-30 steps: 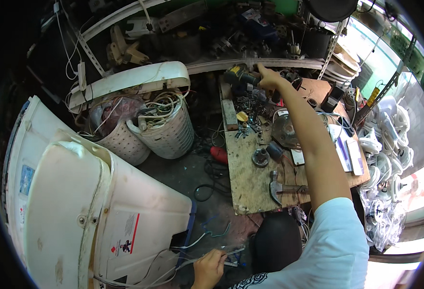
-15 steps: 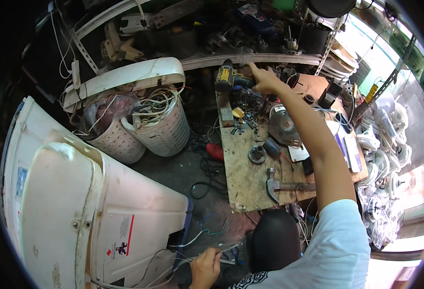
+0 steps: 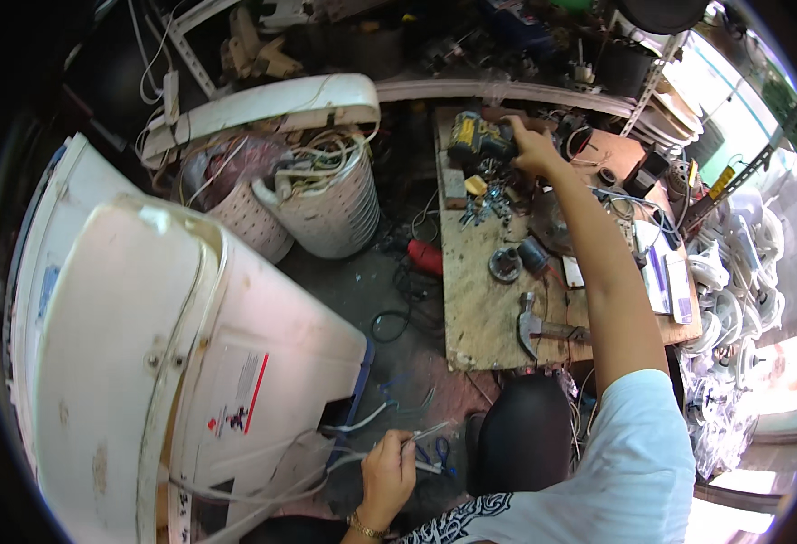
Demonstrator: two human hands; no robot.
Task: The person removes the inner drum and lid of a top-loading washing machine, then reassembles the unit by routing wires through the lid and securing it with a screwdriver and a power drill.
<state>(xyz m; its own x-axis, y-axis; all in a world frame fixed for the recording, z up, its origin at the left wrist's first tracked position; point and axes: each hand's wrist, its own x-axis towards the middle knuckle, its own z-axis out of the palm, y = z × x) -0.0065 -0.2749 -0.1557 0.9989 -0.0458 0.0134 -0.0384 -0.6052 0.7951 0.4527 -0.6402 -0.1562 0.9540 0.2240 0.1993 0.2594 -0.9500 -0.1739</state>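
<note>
My right arm stretches over the wooden workbench (image 3: 471, 317). At its far left corner, my right hand (image 3: 536, 150) closes round the handle end of a yellow and black cordless drill (image 3: 476, 137), which lies sideways. Low in the view, my left hand (image 3: 387, 473) is closed on a whitish cable (image 3: 348, 458). Thin strands stick out past its fingers. Blue-handled pliers (image 3: 443, 448) lie on the floor just beyond that hand. Nearer me on the bench are a claw hammer (image 3: 529, 326), a round metal part (image 3: 505, 265) and a dark cylinder (image 3: 533, 255).
A large white plastic housing (image 3: 262, 363) fills the left side. Behind it stand perforated tubs (image 3: 335, 213) holding cables. A red tool (image 3: 425, 257) with a black cord lies on the floor beside the bench. White fan-like parts (image 3: 743, 299) are stacked at right.
The view has shifted, so the scene sits higher and further right. Relative to the bench, my right hand and the drill have come slightly nearer. My left hand still grips the cable.
</note>
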